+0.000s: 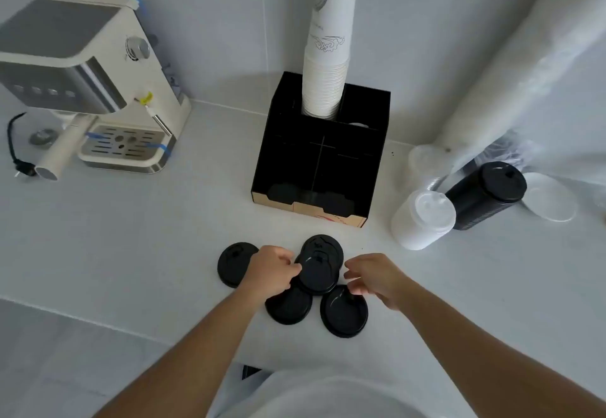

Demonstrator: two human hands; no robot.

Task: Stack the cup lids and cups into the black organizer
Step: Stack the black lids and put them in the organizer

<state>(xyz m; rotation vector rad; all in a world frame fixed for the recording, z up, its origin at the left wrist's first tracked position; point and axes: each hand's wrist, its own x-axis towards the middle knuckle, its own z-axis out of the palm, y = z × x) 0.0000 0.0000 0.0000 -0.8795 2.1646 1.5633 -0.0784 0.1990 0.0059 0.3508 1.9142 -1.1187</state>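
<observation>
Our left hand (273,268) closes its grip on the raised black lid (317,273) to gather the scattered lids (343,312) off the surface (131,237); our right hand (377,278) hovers open beside. The black organizer (319,158) waits beyond, cups (328,56) already stacked inside.

Bright, even, soft daylight; faint shadows, slight overall blur, wide-angle bending at edges.

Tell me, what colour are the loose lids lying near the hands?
Black, all of them, seen in the head view.
</observation>
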